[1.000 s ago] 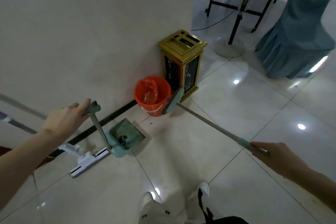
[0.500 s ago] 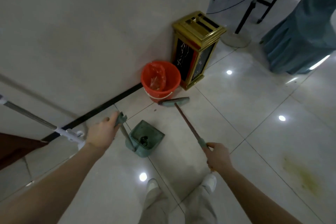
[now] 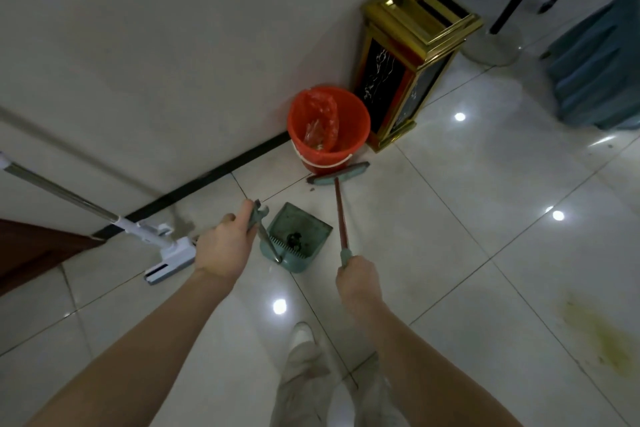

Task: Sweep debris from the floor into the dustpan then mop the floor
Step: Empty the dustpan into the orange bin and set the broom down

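A green dustpan (image 3: 299, 230) sits on the tiled floor with a small dark clump of debris inside. My left hand (image 3: 225, 243) grips the top of its upright handle. My right hand (image 3: 356, 276) grips the near end of a broom handle (image 3: 341, 218). The green broom head (image 3: 341, 174) rests on the floor in front of an orange bucket (image 3: 329, 130), with a few dark specks beside its left end. A white flat mop (image 3: 169, 253) leans against the wall to the left, its metal pole rising up and left.
A gold and black bin (image 3: 412, 55) stands by the wall right of the bucket, which holds a red plastic bag. A fan base (image 3: 491, 45), black frame legs and blue cloth (image 3: 595, 62) lie beyond. A yellowish stain (image 3: 602, 336) marks the floor at right. My shoes (image 3: 304, 333) are below.
The broom head has come down from leaning on the bucket to lie flat on the floor. My right hand has drawn in closer, and the dustpan now sits nearer the broom.
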Demonstrator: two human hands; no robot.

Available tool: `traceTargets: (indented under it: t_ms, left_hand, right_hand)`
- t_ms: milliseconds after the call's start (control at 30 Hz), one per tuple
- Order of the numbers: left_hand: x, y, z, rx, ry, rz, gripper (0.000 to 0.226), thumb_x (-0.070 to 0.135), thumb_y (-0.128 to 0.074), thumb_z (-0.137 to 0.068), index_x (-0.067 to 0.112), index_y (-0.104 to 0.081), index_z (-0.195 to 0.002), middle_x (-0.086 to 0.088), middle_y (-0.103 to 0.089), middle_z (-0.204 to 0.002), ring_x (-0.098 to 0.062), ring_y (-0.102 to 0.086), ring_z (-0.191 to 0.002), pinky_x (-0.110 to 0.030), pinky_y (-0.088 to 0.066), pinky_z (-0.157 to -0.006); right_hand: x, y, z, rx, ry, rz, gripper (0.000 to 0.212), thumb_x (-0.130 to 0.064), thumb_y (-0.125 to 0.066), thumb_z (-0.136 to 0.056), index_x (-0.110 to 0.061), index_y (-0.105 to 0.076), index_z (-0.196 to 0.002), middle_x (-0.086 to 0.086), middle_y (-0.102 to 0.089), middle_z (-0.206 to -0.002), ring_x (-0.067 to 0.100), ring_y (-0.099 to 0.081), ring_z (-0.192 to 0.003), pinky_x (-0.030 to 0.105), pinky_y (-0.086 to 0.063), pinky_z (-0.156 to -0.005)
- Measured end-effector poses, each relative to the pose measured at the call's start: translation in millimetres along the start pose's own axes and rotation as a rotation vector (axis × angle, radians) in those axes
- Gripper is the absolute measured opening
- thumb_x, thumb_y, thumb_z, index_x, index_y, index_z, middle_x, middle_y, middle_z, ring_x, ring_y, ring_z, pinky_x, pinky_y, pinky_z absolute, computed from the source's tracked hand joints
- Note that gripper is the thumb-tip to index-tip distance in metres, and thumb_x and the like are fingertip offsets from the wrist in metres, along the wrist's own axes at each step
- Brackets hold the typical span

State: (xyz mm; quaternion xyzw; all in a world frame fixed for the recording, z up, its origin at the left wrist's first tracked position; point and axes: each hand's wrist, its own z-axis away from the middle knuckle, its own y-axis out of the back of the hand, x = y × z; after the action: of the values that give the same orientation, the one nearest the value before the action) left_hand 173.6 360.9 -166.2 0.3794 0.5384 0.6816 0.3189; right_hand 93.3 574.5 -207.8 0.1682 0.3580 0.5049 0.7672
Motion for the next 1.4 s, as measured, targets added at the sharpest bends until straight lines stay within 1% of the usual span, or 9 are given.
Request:
traceTargets:
  t_ms: [100,300,533,700,833,1000,1200,1300,1400]
  left_hand:
    - [0.3,1.1,-0.8,-0.009,0.021,0.003,0.029,0.03,-0.052,-0.096,0.016,-0.042,-0.119,-0.005,-0.046,-0.067,-0.022,-0.04,-0.047,-0.025,-0.022,-0.041]
    - [14.0,2.8,17.1,-0.032,0.007,0.089,0.027,0.03,-0.049,-0.097,0.017,-0.04,-0.119,-0.011,-0.056,-0.071,-0.031,-0.056,-0.055,-0.032,-0.038,-0.045]
    - [18.5,3.7,30.8,-0.05,-0.003,0.053,0.029,0.031,-0.05,-0.096,0.016,-0.042,-0.121,-0.004,-0.047,-0.067,-0.024,-0.044,-0.048,-0.031,-0.032,-0.043]
    - [23.5,-1.0,51.5,-0.058,-0.029,0.08,0.029,0.032,-0.047,-0.097,0.017,-0.041,-0.122,-0.009,-0.06,-0.073,-0.029,-0.058,-0.055,-0.03,-0.039,-0.043]
    - [27.7,-9.0,65.3,-0.054,-0.009,0.061,0.03,0.034,-0.048,-0.097,0.019,-0.04,-0.122,-0.008,-0.061,-0.075,-0.027,-0.059,-0.055,-0.028,-0.036,-0.044]
    - [29.8,-19.2,74.8,-0.048,0.004,0.119,0.032,0.034,-0.048,-0.096,0.022,-0.036,-0.123,-0.007,-0.061,-0.075,-0.026,-0.06,-0.056,-0.036,-0.052,-0.048]
    - [28.4,-18.0,73.5,-0.024,0.005,0.096,0.029,0.033,-0.049,-0.096,0.019,-0.04,-0.12,-0.009,-0.059,-0.071,-0.029,-0.057,-0.051,-0.031,-0.044,-0.042]
    - [34.1,-17.0,79.3,-0.039,0.005,0.094,0.03,0.034,-0.047,-0.096,0.019,-0.041,-0.121,-0.01,-0.06,-0.072,-0.031,-0.059,-0.053,-0.033,-0.046,-0.043]
    - [39.6,-13.3,86.3,-0.05,0.016,0.072,0.031,0.034,-0.046,-0.097,0.019,-0.041,-0.124,-0.008,-0.056,-0.07,-0.031,-0.06,-0.054,-0.033,-0.044,-0.042]
  right_hand:
    - [22.6,0.6,11.8,-0.021,0.032,0.202,0.035,-0.012,-0.044,-0.094,-0.011,-0.056,-0.128,0.008,-0.065,-0.102,0.025,-0.067,-0.09,0.037,-0.058,-0.078]
    - [87.1,47.6,47.8,-0.07,0.05,0.377,0.025,-0.018,-0.042,-0.098,-0.013,-0.062,-0.113,-0.002,-0.06,-0.078,0.016,-0.062,-0.067,0.03,-0.057,-0.065]
    - [98.3,129.7,57.1,0.022,0.078,0.166,0.034,-0.031,-0.05,-0.099,-0.002,-0.069,-0.103,0.008,-0.061,-0.058,0.016,-0.055,-0.037,0.025,-0.049,-0.035]
    - [72.9,140.9,16.8,0.068,0.035,0.056,0.034,-0.03,-0.048,-0.101,-0.003,-0.066,-0.093,0.008,-0.059,-0.059,0.018,-0.057,-0.038,0.027,-0.051,-0.037]
    - [50.1,130.2,-38.2,0.094,-0.04,0.021,0.024,-0.015,-0.045,-0.099,0.001,-0.06,-0.088,0.011,-0.06,-0.065,0.019,-0.06,-0.041,0.023,-0.045,-0.032]
    - [48.9,102.4,-59.5,0.016,-0.131,0.026,0.025,-0.002,-0.044,-0.095,-0.005,-0.047,-0.071,0.013,-0.058,-0.065,0.015,-0.054,-0.029,0.029,-0.051,-0.034]
    - [103.4,58.1,7.9,-0.085,-0.096,0.129,0.022,-0.012,-0.043,-0.095,0.001,-0.06,-0.103,0.006,-0.056,-0.074,0.013,-0.054,-0.048,0.017,-0.037,-0.033]
    - [127.0,50.7,57.7,-0.144,-0.049,0.223,0.024,-0.015,-0.043,-0.097,-0.004,-0.062,-0.107,0.004,-0.062,-0.083,0.012,-0.058,-0.057,0.022,-0.049,-0.045]
    - [135.2,67.3,87.8,-0.178,-0.017,0.201,0.025,-0.019,-0.042,-0.1,-0.007,-0.063,-0.107,0.005,-0.064,-0.079,0.014,-0.062,-0.05,0.028,-0.058,-0.05]
